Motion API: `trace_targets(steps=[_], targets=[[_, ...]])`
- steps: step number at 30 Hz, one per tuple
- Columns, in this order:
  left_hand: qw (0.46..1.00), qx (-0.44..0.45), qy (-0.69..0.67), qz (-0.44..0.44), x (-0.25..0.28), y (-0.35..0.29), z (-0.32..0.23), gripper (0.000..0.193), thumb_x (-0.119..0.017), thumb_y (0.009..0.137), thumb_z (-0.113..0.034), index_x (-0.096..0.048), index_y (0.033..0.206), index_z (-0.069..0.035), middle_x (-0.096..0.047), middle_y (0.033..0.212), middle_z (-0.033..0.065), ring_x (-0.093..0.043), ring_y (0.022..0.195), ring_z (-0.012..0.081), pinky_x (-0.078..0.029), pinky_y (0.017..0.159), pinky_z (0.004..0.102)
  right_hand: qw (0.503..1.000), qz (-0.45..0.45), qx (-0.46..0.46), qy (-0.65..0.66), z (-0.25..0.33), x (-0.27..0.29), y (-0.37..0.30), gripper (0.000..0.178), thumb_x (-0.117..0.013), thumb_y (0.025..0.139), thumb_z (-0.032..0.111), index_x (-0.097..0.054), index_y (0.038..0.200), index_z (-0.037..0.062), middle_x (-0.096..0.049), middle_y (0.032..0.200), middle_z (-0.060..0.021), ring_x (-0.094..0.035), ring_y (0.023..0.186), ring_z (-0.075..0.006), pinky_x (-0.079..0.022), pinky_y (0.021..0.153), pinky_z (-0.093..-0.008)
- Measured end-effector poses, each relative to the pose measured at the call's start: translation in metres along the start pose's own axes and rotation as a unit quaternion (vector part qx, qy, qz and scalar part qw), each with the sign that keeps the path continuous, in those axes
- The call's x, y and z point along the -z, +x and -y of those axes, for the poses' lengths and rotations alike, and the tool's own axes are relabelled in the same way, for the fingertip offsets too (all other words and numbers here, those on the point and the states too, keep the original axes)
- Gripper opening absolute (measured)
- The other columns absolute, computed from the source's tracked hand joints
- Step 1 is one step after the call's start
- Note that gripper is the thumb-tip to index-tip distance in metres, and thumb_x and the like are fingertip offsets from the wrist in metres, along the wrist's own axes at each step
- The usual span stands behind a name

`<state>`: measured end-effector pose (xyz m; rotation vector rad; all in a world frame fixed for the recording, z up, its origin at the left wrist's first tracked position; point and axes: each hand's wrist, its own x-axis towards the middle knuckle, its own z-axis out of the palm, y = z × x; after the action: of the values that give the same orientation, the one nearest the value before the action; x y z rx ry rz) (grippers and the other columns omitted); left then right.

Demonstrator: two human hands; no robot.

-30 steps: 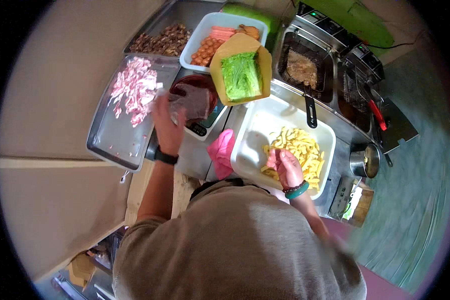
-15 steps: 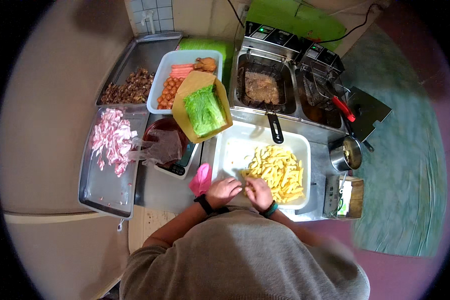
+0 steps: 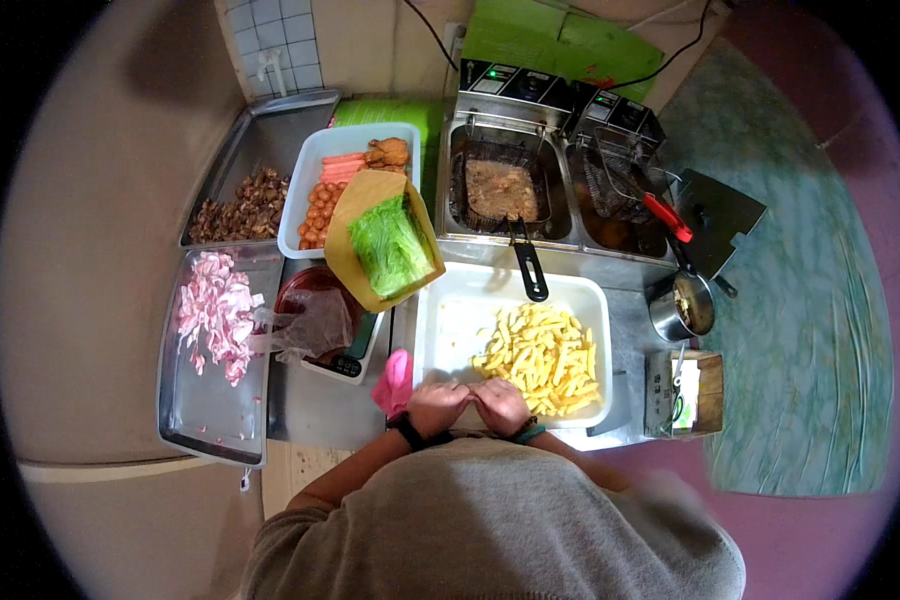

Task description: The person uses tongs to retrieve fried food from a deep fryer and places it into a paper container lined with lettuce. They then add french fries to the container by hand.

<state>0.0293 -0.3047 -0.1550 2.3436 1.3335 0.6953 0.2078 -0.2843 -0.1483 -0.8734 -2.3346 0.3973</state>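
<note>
Over the near edge of a white plastic tub (image 3: 454, 300) my two hands meet at their fingertips. My left hand (image 3: 438, 408) is closed, with its fingers curled against the other hand. My right hand (image 3: 500, 405) is closed too, right beside the pile of yellow cut fries (image 3: 540, 355). Whatever sits between the fingers, if anything, is too small or hidden to name. Close by my left wrist lies a bright pink cloth-like piece (image 3: 394, 382).
Behind the tub stands a two-basin fryer (image 3: 560, 235), one basket's black handle (image 3: 532, 275) reaching over the tub. Left are a paper bag of lettuce (image 3: 390, 250), a scale (image 3: 340, 368) and a tray of pink sliced meat (image 3: 215, 310). A metal pot (image 3: 670, 312) and box (image 3: 708, 395) stand right.
My hands have come together from slightly apart, the right moving left toward the other, away from the fries. The whole view has shifted a little.
</note>
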Motion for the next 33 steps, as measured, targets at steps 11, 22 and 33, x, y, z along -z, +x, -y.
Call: trace_targets(steps=[11,22,33], targets=[[0.995,-0.039,0.016,-0.085,0.010,0.005,-0.007,0.018,-0.054,0.080,-0.027,-0.057,0.073,-0.011,-0.059,0.064,0.0050,-0.059,0.056,0.0227,-0.046,0.051,0.0345,1.000,0.018,0.019,-0.007,0.007,0.009,0.008,0.038,-0.061,0.076,0.010,-0.053,0.112,0.0018,-0.061,0.077,-0.0119,-0.060,0.070,-0.0227,-0.049,0.060,-0.0313],[0.998,-0.043,0.025,-0.045,0.015,0.005,-0.014,0.022,-0.053,0.082,-0.031,-0.058,0.076,-0.011,-0.060,0.065,0.0059,-0.059,0.056,0.0234,-0.045,0.058,0.0353,0.999,0.008,-0.029,0.024,0.005,0.002,-0.001,0.025,-0.059,0.074,0.009,-0.058,0.099,0.0046,-0.062,0.076,-0.0107,-0.061,0.070,-0.0250,-0.049,0.063,-0.0321],[0.998,-0.056,-0.009,0.015,0.020,0.007,-0.014,0.018,-0.054,0.082,-0.024,-0.056,0.090,-0.008,-0.060,0.074,0.0116,-0.059,0.065,0.0293,-0.045,0.058,0.0385,0.999,-0.001,-0.046,0.018,0.004,-0.002,-0.003,0.025,-0.060,0.073,0.010,-0.057,0.098,0.0051,-0.062,0.076,-0.0104,-0.062,0.069,-0.0247,-0.050,0.063,-0.0328]])
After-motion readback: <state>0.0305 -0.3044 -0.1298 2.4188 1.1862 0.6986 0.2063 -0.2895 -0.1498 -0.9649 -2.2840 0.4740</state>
